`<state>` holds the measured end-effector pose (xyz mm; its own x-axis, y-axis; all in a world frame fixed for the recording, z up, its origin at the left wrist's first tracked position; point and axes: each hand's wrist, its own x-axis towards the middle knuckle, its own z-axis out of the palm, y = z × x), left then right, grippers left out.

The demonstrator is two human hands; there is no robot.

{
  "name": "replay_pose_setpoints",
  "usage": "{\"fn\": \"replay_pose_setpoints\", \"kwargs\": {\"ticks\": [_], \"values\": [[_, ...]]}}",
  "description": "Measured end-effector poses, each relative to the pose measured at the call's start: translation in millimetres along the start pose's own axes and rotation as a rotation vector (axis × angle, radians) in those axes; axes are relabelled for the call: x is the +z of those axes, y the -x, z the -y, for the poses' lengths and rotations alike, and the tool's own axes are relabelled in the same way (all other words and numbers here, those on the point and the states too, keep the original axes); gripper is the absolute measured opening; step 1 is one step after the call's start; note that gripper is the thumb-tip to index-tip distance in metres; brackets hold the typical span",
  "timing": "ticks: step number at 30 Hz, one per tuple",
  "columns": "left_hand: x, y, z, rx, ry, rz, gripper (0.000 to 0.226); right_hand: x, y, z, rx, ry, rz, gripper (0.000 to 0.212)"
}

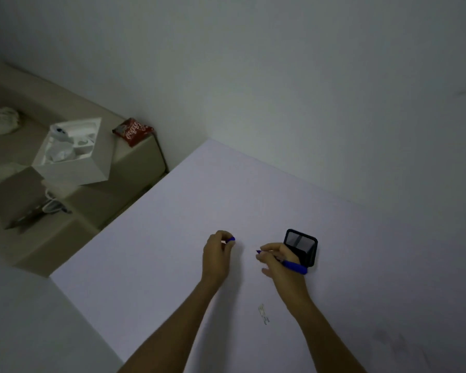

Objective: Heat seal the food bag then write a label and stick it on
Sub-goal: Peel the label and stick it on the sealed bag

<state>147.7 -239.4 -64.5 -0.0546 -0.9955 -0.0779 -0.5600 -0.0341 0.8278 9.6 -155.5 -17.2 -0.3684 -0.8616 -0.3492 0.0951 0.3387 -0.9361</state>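
Above the desk (253, 200), a blue cap (231, 239) is pinched in the left hand (217, 251) and a pen (291, 263) gripped in the right hand (279, 261), a black holder (303, 244) at 2 o'clock, a label (263, 314) at 6 o'clock, a red bag (133, 131) at 10 o'clock.

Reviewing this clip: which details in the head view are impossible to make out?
- Small label on the table: too small to read any writing.
- Pen cap in the left hand: mostly covered by fingers.
- Blue pen in the right hand: middle hidden by the grip.
- Mesh holder: contents too dark.
- Red food bag: seal state too far, dim.
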Motion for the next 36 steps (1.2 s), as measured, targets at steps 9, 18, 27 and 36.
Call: {"fn": "replay_pose_setpoints", "kwargs": {"ticks": [9,18,27,36], "values": [[-85,22,-108,0.339,0.328,0.074,0.012,6,28,123,-0.083,-0.278,0.032,0.011],[-113,33,-146,0.479,0.313,0.119,0.016,6,56,161,-0.156,-0.283,0.071,0.014],[-140,58,-172,0.618,0.368,0.408,0.015,-2,77,170,-0.178,-0.265,-0.031,0.048],[-144,71,-201,0.701,0.449,0.594,0.023,-7,103,180,-0.051,-0.59,0.05,0.043]]}}
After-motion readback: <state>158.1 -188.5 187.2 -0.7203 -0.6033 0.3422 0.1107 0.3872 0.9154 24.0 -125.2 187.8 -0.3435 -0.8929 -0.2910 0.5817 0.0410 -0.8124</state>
